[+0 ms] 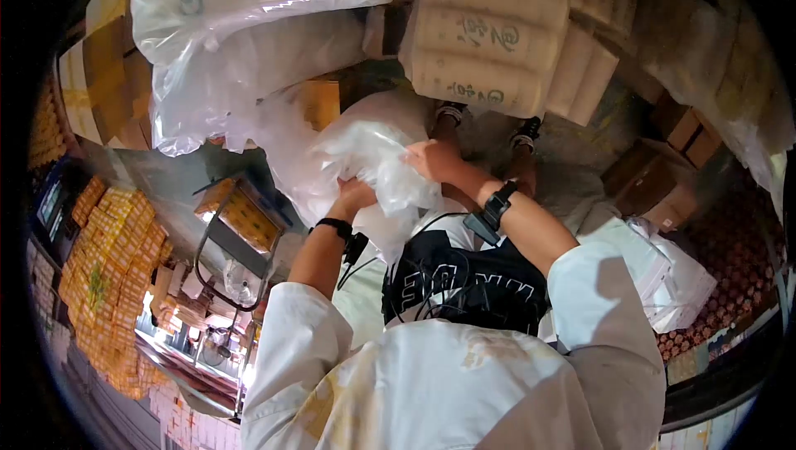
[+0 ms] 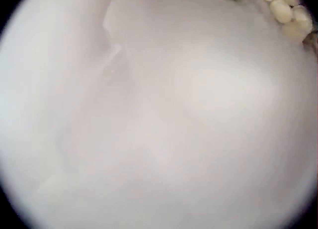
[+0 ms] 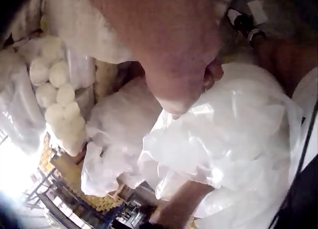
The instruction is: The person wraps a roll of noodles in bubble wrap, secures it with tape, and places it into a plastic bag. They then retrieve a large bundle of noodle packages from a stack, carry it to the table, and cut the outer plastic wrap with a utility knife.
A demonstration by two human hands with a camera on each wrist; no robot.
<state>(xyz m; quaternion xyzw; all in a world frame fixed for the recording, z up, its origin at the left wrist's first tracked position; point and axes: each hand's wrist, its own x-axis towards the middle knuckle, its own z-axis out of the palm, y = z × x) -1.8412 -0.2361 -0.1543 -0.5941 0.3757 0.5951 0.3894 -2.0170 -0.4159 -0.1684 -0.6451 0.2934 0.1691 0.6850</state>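
A large translucent white plastic bag [image 1: 373, 143] bulges upward between the person's arms, its film crumpled and shiny. The right hand [image 1: 431, 160] grips the bag's gathered film from the right, and its curled fingers show in the right wrist view, where the hand [image 3: 176, 82] is seen from close by. Lower and to the left, the left hand [image 1: 356, 195] holds the same bag, with its fingertips partly hidden by folds. White plastic film [image 2: 164, 124] fills nearly all of the left wrist view and hides that hand.
Tall wrapped packs of pale rolls [image 1: 489, 36] stand ahead, beside a big filled plastic sack [image 1: 249, 60]. A metal-framed cart [image 1: 228, 239] is at the left, near stacked yellow packages [image 1: 112, 276]. Brown cardboard boxes [image 1: 651, 181] sit at the right.
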